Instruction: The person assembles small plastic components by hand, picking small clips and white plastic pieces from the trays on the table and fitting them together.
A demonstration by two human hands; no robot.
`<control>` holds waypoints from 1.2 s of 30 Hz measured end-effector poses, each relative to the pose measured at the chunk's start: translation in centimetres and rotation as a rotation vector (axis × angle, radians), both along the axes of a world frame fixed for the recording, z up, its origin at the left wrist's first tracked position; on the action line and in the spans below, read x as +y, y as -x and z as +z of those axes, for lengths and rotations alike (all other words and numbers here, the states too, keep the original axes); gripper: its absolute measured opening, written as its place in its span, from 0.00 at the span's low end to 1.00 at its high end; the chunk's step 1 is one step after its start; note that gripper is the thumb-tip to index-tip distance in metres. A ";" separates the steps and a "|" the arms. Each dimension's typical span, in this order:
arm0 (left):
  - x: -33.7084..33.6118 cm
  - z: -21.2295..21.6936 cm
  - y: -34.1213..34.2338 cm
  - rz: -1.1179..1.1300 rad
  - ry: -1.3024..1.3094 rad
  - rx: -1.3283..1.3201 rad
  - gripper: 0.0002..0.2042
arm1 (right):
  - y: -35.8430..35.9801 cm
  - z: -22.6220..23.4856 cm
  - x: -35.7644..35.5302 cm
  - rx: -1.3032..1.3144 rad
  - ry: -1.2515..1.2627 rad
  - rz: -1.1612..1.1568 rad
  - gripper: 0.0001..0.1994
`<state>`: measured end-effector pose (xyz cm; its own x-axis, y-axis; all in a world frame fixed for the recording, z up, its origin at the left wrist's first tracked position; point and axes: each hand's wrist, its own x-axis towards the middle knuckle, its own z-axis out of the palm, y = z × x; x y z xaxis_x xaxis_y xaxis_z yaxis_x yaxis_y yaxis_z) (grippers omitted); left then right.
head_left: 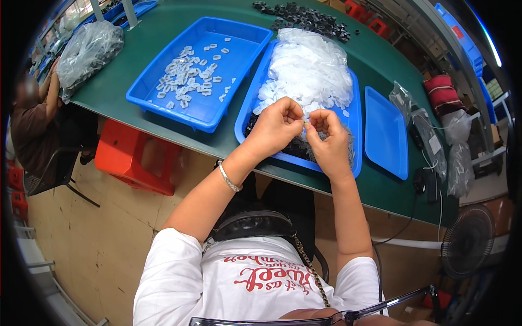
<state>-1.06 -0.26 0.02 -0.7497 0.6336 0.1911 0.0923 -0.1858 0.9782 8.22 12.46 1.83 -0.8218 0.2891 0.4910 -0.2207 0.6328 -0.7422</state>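
My left hand and my right hand meet above the near part of a blue tray, thumbs and forefingers pinched together. Whatever sits between the fingertips is too small and covered to name. Beneath and beyond my hands, that tray holds a bag and heap of small white pieces. Dark and grey small parts lie along its near side, partly hidden by my hands. To the left, a second blue tray carries scattered translucent small pieces.
A shallow blue tray lies at the right, near plastic bags, cables and a power strip. Black parts are heaped at the far side of the green table. Red stools, a seated person and a fan stand around.
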 end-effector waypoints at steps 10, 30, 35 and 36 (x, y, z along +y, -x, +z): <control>0.1 -0.4 0.0 -0.013 -0.004 0.017 0.05 | 0.0 -0.1 -0.2 -0.029 0.151 0.050 0.09; 0.3 -1.0 0.4 -0.003 0.010 0.085 0.07 | 0.1 -0.3 -0.2 0.025 -0.354 -0.092 0.10; 0.1 0.0 0.1 -0.036 -0.079 -0.187 0.09 | 0.3 -0.4 0.5 -0.020 0.354 0.049 0.09; 0.1 0.0 0.1 -0.035 -0.081 -0.186 0.09 | 0.3 -0.4 0.6 -0.019 0.352 0.051 0.09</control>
<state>-1.20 -0.19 0.07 -0.7548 0.6479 0.1027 -0.0962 -0.2642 0.9597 7.91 13.01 1.43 -0.8475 0.3965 0.3530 -0.2295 0.3259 -0.9171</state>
